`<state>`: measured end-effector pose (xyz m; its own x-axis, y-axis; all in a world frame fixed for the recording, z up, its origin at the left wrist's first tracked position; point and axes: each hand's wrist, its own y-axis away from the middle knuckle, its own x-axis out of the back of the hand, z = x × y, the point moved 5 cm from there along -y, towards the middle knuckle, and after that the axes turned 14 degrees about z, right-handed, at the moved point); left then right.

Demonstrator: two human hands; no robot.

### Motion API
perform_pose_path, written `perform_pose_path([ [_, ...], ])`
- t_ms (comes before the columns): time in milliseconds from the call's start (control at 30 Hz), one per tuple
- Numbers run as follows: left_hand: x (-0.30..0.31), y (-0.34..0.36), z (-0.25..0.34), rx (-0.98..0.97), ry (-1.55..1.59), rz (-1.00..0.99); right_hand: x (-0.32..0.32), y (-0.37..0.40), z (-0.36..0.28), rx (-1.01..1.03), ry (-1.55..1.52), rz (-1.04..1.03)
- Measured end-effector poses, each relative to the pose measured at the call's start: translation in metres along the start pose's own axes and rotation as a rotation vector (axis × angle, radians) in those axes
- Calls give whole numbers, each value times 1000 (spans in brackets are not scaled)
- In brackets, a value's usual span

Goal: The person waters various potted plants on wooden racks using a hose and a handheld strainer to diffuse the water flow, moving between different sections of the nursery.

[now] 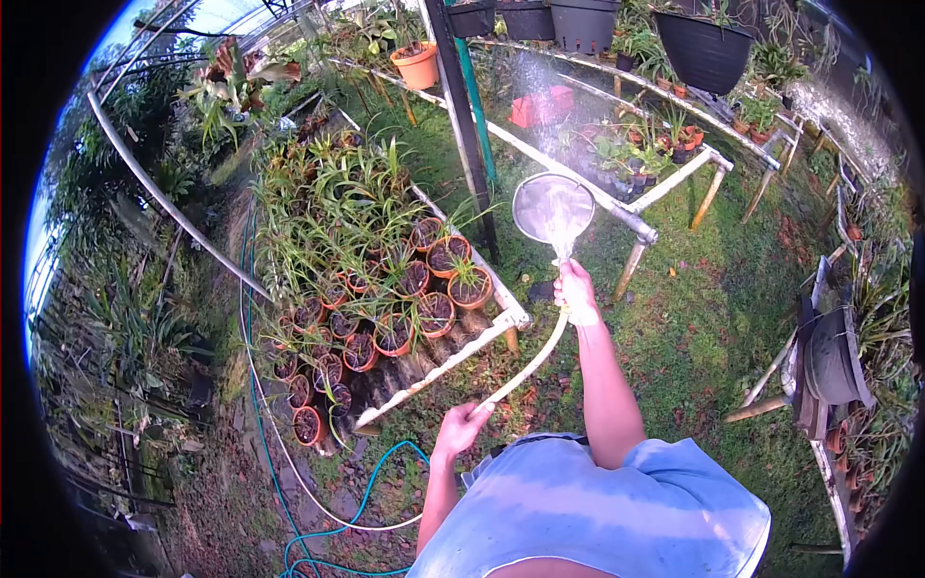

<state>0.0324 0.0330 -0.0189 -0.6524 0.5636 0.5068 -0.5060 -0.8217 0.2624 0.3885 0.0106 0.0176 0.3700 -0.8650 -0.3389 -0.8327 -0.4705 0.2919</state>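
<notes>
My right hand [576, 292] is closed round the neck of a watering head [554, 207], a wide round rose raised at the centre of the view. Water sprays from it up and away, toward potted plants at the back. A pale hose [528, 368] runs from the neck down to the left. My left hand [462, 430] is closed on that hose, lower down and near my waist. Left of the hands, many orange pots [436, 314] with long-leaved plants stand on a low bench [434, 376] with a white frame.
A green hose [361, 506] lies looped on the ground at lower left. A dark post [467, 135] rises beyond the bench. Black hanging pots [701, 50] and an orange pot [416, 65] hang at the top. White-railed benches [674, 180] stand at the right.
</notes>
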Motion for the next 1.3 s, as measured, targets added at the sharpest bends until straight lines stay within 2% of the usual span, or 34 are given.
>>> perform_pose_path([
  [200,13,-9,-10,-45,-49,-40,-21,6,7,7,-1,19],
  [300,11,-9,2,-35,105,-69,-25,8,7,-2,-13,33],
  [467,18,-20,-17,-85,-66,-67,-30,10,12,15,-16,75],
  [667,33,-14,-8,-88,-103,-57,-35,16,9,14,-50,95],
  [867,47,-1,16,-69,73,-29,-49,22,7,12,6,76],
  [1000,42,-17,-27,-115,-18,-36,-67,29,13,32,17,9],
  [1100,43,-15,-47,-37,22,-37,-76,28,29,31,8,-70],
  [1133,41,-18,-57,31,83,-63,-77,24,37,15,24,-28],
  [1300,49,-17,-72,-23,-16,-5,-62,15,71,-31,103,85],
])
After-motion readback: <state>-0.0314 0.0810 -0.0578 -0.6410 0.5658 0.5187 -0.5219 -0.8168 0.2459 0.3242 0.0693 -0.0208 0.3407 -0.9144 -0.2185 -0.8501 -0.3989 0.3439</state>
